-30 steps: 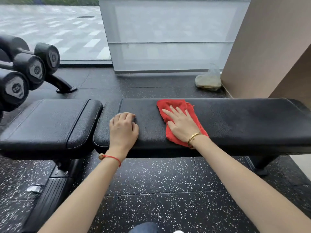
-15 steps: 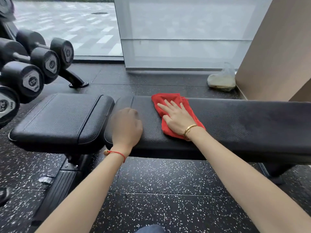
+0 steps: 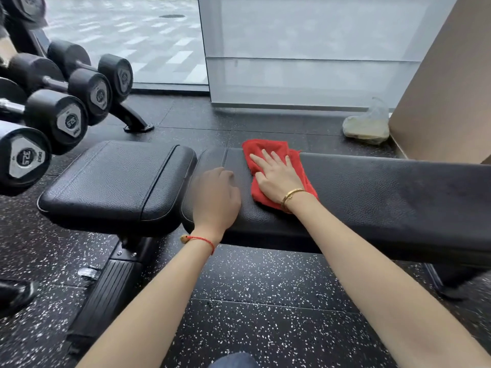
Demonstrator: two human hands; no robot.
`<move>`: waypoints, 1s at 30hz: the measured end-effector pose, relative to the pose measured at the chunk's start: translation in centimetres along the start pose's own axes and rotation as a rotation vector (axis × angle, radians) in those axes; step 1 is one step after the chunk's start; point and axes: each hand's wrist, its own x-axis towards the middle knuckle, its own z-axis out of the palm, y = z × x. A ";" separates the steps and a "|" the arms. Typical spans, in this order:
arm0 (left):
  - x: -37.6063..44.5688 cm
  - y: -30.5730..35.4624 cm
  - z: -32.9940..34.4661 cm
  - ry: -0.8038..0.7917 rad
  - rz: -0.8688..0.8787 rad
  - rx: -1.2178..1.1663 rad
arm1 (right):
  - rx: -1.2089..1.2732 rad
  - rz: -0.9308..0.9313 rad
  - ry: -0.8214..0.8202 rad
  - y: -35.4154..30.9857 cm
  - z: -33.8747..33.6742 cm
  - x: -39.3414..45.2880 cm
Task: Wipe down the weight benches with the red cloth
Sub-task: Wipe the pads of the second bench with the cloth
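Here, head view, the only one. A black padded weight bench [image 3: 385, 192] runs across the frame, long pad to the right, with a separate seat pad [image 3: 114, 181] to the left; a narrow gap divides the two pads. Both stand on a black rubber floor [image 3: 265, 301] flecked with white.

Right hand [image 3: 275, 173]: laid flat, palm down, fingers [image 3: 257, 159] spread and extended, pressing on the red cloth [image 3: 268, 148]. No closed grasp; the hand is fully open on top of the cloth. A gold bracelet [image 3: 291, 195] sits at that wrist.

The red cloth lies crumpled on the top of the long pad, near its left end, reaching from the far edge almost to the near edge. Most of its middle is covered by the right hand; red shows beyond the fingertips and on either side of the wrist.

Left hand [image 3: 215, 197]: resting on the same pad just left of the cloth, close to the gap, fingers curled loosely under, knuckles up. It is somewhat motion-blurred; cannot tell whether it grips anything, and nothing is visible in it. A red string bracelet [image 3: 199, 239] is at that wrist.

Surroundings: a rack of black dumbbells [image 3: 57, 119] at far left, ends facing the camera. A clear plastic bag [image 3: 368, 126] with pale contents sits on the floor beyond the bench, against a tan wall [image 3: 451, 88]. A frosted glass panel [image 3: 305, 49] stands behind.
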 end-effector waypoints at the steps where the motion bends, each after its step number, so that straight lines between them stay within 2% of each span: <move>1: 0.0 0.0 0.0 0.000 0.000 -0.005 | 0.011 -0.042 0.004 -0.1 0.2 -1.0; 6: 0.1 -0.3 0.1 0.005 0.004 -0.023 | 0.046 -0.219 0.081 0.5 1.1 -7.4; 9: 0.0 -0.2 0.1 0.010 0.011 -0.016 | 0.077 -0.159 0.037 1.5 0.4 -5.8; 14: -0.1 -0.2 -0.1 0.004 0.002 -0.024 | 0.045 0.059 0.022 1.1 -0.4 -0.9; 22: -0.1 -0.2 -0.1 -0.007 0.007 -0.031 | 0.063 -0.091 0.093 3.5 0.3 -8.5; 26: -0.3 -0.2 -0.2 -0.006 0.021 -0.027 | 0.061 0.055 0.066 6.7 -1.0 -7.4; 30: -0.3 0.0 -0.3 -0.001 0.022 -0.026 | 0.029 0.232 0.076 6.9 -2.2 -4.8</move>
